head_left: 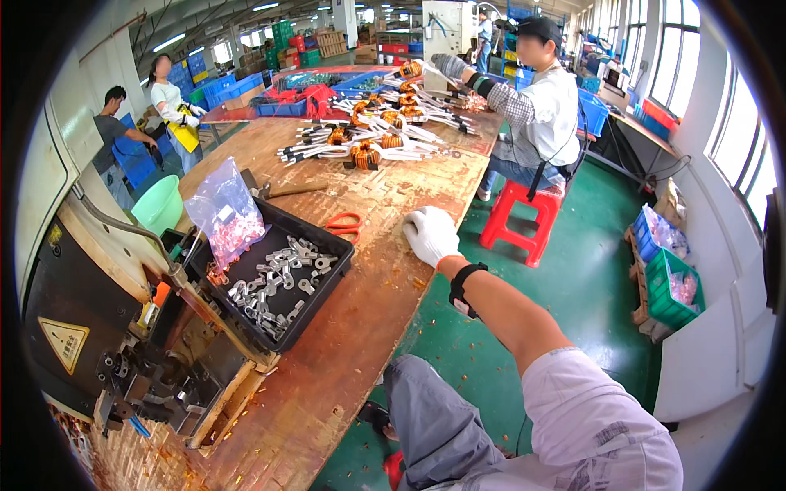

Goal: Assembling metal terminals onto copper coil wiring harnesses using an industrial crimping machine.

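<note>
My right hand (430, 235), in a white glove, rests at the table's right edge. Its fingers are curled closed, and nothing shows in them. A black strap circles that wrist. Orange-handled scissors (344, 227) lie to its left, apart from it. Further left sits a black tray (322, 288) with loose metal cable lugs (278, 274) and a clear plastic bag (227, 213) of copper-coloured parts. Behind the tray, a hammer with a wooden handle (296, 188) lies on the table. My left hand is outside the picture.
A press-like machine (155, 368) stands at near left. Copper coils with white leads (364, 151) are heaped on the wooden table (360, 295). A co-worker (544, 106) works at the far right beside a red stool (521, 217). Two more people stand at far left.
</note>
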The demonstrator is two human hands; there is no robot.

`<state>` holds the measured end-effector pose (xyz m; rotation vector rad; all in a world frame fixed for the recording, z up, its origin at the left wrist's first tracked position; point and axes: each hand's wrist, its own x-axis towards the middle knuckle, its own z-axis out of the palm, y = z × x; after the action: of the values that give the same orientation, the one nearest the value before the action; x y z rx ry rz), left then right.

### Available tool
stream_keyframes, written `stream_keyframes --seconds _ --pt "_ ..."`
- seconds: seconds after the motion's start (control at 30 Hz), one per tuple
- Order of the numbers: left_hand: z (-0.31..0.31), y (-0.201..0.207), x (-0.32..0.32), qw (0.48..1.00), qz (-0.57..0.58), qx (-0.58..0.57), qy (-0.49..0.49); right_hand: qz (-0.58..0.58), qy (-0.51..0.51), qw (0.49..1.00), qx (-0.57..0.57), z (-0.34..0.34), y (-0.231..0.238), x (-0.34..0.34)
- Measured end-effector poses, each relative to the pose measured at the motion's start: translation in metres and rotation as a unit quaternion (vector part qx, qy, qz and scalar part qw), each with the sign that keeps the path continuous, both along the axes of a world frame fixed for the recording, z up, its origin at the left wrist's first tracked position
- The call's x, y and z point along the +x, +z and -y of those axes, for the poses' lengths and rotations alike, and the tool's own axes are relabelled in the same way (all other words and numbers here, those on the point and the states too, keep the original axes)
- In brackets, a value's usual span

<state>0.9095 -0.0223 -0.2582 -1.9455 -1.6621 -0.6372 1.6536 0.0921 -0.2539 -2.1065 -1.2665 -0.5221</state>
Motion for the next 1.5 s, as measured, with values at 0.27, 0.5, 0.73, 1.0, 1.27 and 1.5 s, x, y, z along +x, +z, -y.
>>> stream_keyframes --seconds 0.27,0.5,0.73,1.0,1.27,1.5 --pt "0.001 0.003 0.001 1.000 0.008 -0.003 -0.003 0.014 0.006 1.000 0.021 0.000 -0.005 -0.001" --pt "0.001 0.003 -0.001 1.000 0.008 -0.001 -0.013 0.002 -0.004 1.000 0.011 0.000 -0.002 -0.004" --pt "-0.001 -0.002 -0.001 1.000 0.028 -0.008 -0.010 -0.006 -0.009 1.000 -0.014 0.000 0.001 0.001" --pt "0.000 -0.003 -0.005 1.000 0.015 -0.023 -0.005 -0.001 0.014 1.000 0.016 0.001 0.002 -0.002" --pt "-0.003 0.005 0.002 0.997 0.053 -0.048 -0.022 -0.002 0.005 1.000 0.014 0.003 0.002 -0.001" --pt "0.007 0.006 -0.004 0.996 0.059 -0.060 0.003 0.002 0.005 1.000 0.014 -0.004 0.001 -0.013"
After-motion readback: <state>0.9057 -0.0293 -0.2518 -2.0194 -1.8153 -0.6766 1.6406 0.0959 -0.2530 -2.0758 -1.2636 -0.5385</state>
